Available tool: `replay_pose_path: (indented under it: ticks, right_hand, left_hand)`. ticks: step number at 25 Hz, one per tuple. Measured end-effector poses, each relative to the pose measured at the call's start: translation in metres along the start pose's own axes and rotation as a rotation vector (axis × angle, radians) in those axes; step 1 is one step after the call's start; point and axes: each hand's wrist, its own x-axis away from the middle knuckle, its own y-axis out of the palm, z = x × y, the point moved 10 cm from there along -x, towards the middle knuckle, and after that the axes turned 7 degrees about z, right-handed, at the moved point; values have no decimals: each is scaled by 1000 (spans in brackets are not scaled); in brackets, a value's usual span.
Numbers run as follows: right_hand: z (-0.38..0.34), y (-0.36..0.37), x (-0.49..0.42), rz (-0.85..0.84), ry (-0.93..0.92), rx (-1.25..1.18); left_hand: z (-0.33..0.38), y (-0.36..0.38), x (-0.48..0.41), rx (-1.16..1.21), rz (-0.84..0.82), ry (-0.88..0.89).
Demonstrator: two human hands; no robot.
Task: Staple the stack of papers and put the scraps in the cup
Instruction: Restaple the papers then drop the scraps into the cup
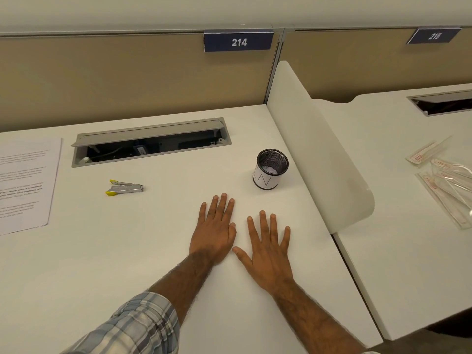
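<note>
Both hands: left hand (214, 232) and right hand (268, 247) flat on desk (102, 264), fingers spread, holding nothing.
Stapler (124, 187): left of hands.
Cup (271, 169): upright, scraps inside.
Papers (24, 185): far left.

Yellow-tipped silver stapler (124, 187), plaid sleeve (132, 325)

Left arm: blue-grey plaid sleeve (143, 325), rolled at forearm. Right arm: no sleeve visible.
</note>
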Motion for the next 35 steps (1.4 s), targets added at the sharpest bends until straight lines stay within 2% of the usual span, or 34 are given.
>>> replay_pose_path:
  ticks: [8, 15, 17, 19, 24, 27, 29, 32, 35]
  right_hand:
    - [-13, 5, -2, -42, -39, 66]
    - [-6, 4, -9, -126, 32, -81]
    - [0, -7, -18, -120, 82, -279]
    - [7, -25, -31, -98, 193, -627]
    - [41, -52, -46, -112, 722, -1486]
    - [46, -59, -55, -214, 933, -1727]
    - [53, -71, -71, -214, 945, -1737]
    - [69, -99, -107, -34, 831, -1623]
    - [86, -132, -142, 218, 637, -1181]
  left_hand:
    - [-2, 4, -1, -11, 4, -3]
    - [-1, 3, 0, -7, -7, -9]
    - [1, 1, 1, -3, -2, -5]
    - [1, -3, 1, 14, 8, -5]
    - [3, -7, 1, 31, 5, -5]
    - [4, -7, 1, 35, 0, -6]
    - [4, -8, 1, 34, -1, -8]
    - [4, -8, 1, 32, -1, -6]
    - [3, -7, 1, 27, -7, -5]
